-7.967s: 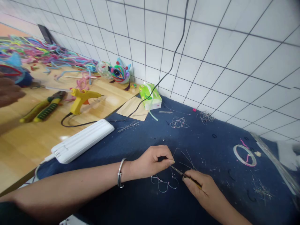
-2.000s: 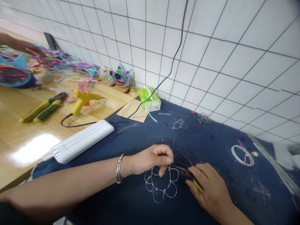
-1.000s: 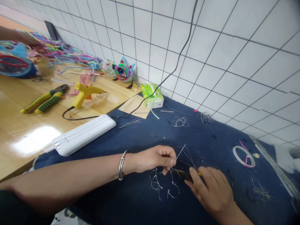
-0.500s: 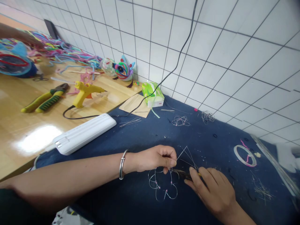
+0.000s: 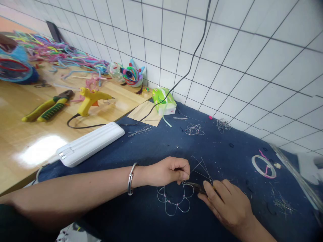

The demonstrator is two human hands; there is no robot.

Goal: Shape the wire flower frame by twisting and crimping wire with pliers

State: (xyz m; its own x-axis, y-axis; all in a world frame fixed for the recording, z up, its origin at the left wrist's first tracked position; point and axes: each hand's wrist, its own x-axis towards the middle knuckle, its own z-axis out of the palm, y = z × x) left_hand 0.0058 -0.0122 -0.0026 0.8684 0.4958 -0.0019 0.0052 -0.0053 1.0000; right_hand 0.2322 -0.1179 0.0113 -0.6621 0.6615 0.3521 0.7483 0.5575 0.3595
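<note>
My left hand pinches the top of a flower-shaped wire frame, whose thin silver loops hang below the fingers with small pink beads at the joints. My right hand is closed round a pair of pliers; the dark jaws reach to the wire just right of the left fingertips. Loose wire ends stick up between the two hands. Whether the jaws grip the wire is too small to tell.
A dark blue cloth covers my work area. On it lie a white power bank, bent wires, a tape ring and wire scraps. Yellow-green pliers and a glue gun rest on wood. Another person's hand is far left.
The wire flower has swung slightly left and turned to face me more. Its loose wire ends have spread apart. The other person's arm has drawn back left.
</note>
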